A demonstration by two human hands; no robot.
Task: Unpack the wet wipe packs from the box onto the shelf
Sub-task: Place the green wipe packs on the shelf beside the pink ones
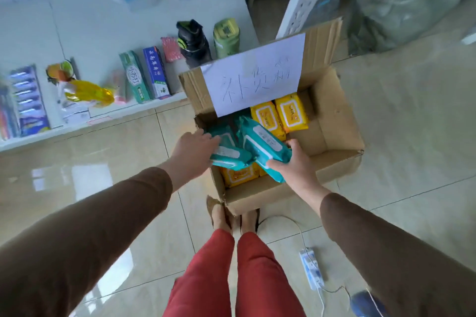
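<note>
Head view, left hand (192,148) and right hand (293,162) each gripping teal packs (265,143)

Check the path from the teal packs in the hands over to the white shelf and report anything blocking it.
Nothing visible blocks it. Left hand and right hand hold teal wet wipe packs above the open cardboard box. Bare tiled floor lies between the box and the white shelf, though toothpaste boxes already crowd its edge.

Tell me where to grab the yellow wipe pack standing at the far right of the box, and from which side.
Grip the yellow pack across its two long side edges, coming straight down from above. It stands against the far wall of the box with another yellow pack close on its left, so only the right side and top are free. Keep the fingers off the front label flap, which could probably peel open.
</note>
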